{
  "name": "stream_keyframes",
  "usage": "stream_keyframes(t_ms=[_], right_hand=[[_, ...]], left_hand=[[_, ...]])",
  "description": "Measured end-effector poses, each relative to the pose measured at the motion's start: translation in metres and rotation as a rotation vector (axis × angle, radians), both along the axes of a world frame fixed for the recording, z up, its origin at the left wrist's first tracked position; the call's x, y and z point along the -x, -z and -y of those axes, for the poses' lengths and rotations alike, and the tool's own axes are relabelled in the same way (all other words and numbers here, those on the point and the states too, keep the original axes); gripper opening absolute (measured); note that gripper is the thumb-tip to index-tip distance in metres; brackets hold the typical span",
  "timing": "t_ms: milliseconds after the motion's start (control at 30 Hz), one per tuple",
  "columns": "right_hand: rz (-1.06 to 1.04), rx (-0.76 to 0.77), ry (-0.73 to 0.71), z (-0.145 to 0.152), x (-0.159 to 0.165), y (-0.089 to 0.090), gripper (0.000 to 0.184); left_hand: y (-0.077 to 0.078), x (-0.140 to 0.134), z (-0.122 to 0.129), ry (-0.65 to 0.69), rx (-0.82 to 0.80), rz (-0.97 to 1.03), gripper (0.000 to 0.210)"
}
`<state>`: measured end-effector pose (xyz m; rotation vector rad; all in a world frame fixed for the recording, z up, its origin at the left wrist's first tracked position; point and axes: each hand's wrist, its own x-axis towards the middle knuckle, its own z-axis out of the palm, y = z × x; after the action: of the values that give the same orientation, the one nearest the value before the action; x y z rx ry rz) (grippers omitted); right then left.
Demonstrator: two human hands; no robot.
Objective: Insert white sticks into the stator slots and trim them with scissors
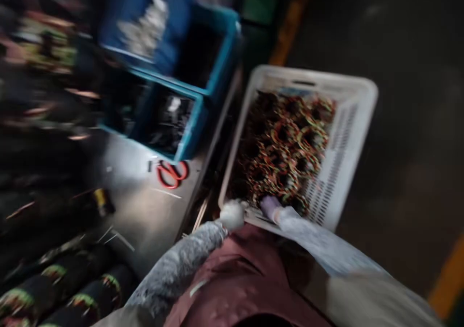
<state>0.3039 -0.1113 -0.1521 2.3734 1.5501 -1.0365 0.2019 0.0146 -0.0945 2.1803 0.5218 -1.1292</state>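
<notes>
The white crate (353, 138) seems mostly full of rings (286, 150), left hand (232, 215) and right hand (270, 206) at its near end, grips too blurred to tell.

Counted: one left hand (232, 215), one right hand (270, 206). White crate (357, 124) at both hands: one. Ring-shaped parts (286, 146) inside, ahead of the right hand: over ten, exact count blurred. Red-handled scissors (173, 173), forward-left of the left hand: one pair. Blue bins (194, 134) beyond: at least two.
</notes>
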Motion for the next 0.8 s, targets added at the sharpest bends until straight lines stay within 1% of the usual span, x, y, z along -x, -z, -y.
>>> stream_keyframes(t_ms=[67, 133, 167, 200, 233, 300, 333, 367, 400, 433, 467, 500, 533, 567, 600, 633, 667, 700, 733, 767, 800], right_hand=[[0.046, 0.039, -0.094, -0.014, -0.012, -0.041, 0.018], [0.094, 0.059, -0.153, -0.031, -0.028, -0.086, 0.011], [0.115, 0.013, -0.150, -0.042, -0.036, -0.110, 0.013], [0.134, -0.086, -0.131, -0.057, -0.041, -0.137, 0.019], [0.154, -0.226, -0.102, -0.077, -0.045, -0.164, 0.025], [0.214, -0.558, -0.045, -0.130, -0.043, -0.216, 0.032], [0.274, -0.637, -0.041, -0.163, -0.039, -0.238, 0.034], [0.339, -0.636, -0.045, -0.199, -0.032, -0.255, 0.035], [0.389, -0.575, -0.053, -0.235, -0.024, -0.268, 0.037], [0.422, -0.493, -0.032, -0.271, -0.015, -0.275, 0.042], [0.438, -0.403, 0.009, -0.304, -0.007, -0.278, 0.050], [0.446, -0.325, 0.034, -0.333, 0.000, -0.277, 0.052], [0.459, -0.276, 0.067, -0.355, 0.005, -0.274, 0.049], [0.467, -0.246, 0.097, -0.370, 0.008, -0.269, 0.042], [0.475, -0.248, 0.119, -0.377, 0.007, -0.265, 0.035], [0.478, -0.282, 0.139, -0.376, 0.004, -0.263, 0.030], [0.466, -0.342, 0.157, -0.366, -0.001, -0.263, 0.028], [0.434, -0.434, 0.178, -0.348, -0.007, -0.265, 0.027], [0.378, -0.547, 0.206, -0.322, -0.011, -0.270, 0.028], [0.295, -0.660, 0.246, -0.291, -0.012, -0.277, 0.029], [0.187, -0.757, 0.305, -0.255, -0.010, -0.284, 0.030]], left_hand=[[-0.033, 0.025, -0.012, -0.161, 0.063, 0.135, 0.033], [-0.057, 0.054, -0.025, -0.315, 0.095, 0.254, 0.033], [-0.065, 0.068, -0.031, -0.389, 0.099, 0.301, 0.032], [-0.071, 0.082, -0.037, -0.458, 0.100, 0.341, 0.031], [-0.075, 0.095, -0.042, -0.520, 0.106, 0.377, 0.031], [-0.082, 0.117, -0.049, -0.625, 0.139, 0.443, 0.030], [-0.084, 0.125, -0.052, -0.669, 0.161, 0.474, 0.030], [-0.087, 0.132, -0.055, -0.711, 0.181, 0.502, 0.029], [-0.089, 0.138, -0.057, -0.752, 0.195, 0.527, 0.029], [-0.092, 0.143, -0.061, -0.792, 0.202, 0.548, 0.029], [-0.094, 0.148, -0.065, -0.830, 0.202, 0.563, 0.030], [-0.097, 0.152, -0.069, -0.869, 0.198, 0.574, 0.031], [-0.099, 0.157, -0.074, -0.905, 0.193, 0.584, 0.032], [-0.103, 0.161, -0.079, -0.935, 0.187, 0.600, 0.032], [-0.107, 0.165, -0.084, -0.961, 0.173, 0.629, 0.031], [-0.114, 0.170, -0.089, -0.984, 0.143, 0.676, 0.030], [-0.121, 0.173, -0.095, -0.998, 0.087, 0.741, 0.029], [-0.131, 0.176, -0.101, -0.999, 0.001, 0.816, 0.028], [-0.141, 0.176, -0.108, -0.986, -0.111, 0.897, 0.029], [-0.151, 0.174, -0.116, -0.947, -0.242, 0.969, 0.031], [-0.160, 0.170, -0.122, -0.879, -0.366, 1.030, 0.037]])
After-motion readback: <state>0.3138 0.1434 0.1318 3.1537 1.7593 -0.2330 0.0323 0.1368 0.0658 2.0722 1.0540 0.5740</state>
